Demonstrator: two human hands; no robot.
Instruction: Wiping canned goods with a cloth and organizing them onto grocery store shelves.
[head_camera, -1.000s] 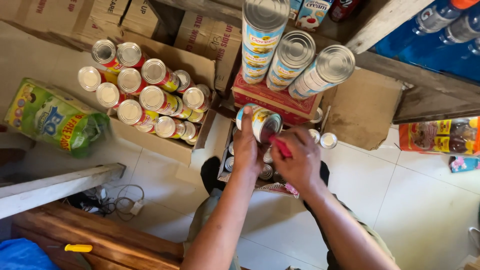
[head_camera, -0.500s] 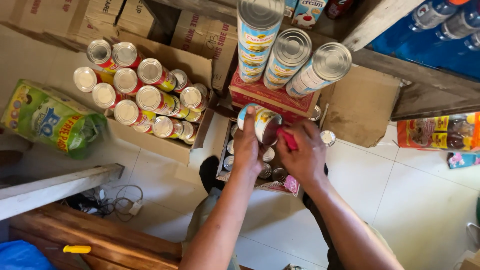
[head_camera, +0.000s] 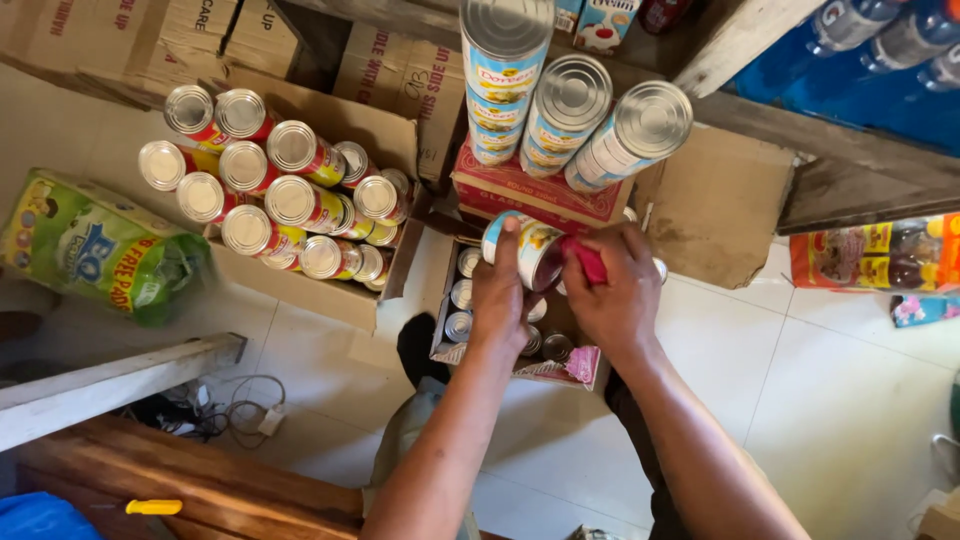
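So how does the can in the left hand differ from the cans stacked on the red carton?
The held can lies tilted on its side in the left hand, while the stacked cans stand upright on the red carton. The right hand presses a red cloth to the held can; the stacked cans go untouched. Both have blue-and-yellow labels.

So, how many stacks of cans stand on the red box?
3: the tall left stack, the middle stack and the right stack, side by side. Others may be hidden behind them. The left hand holds a single can in front.

Blue-and-white tin (head_camera: 520, 250), red cloth (head_camera: 588, 262)
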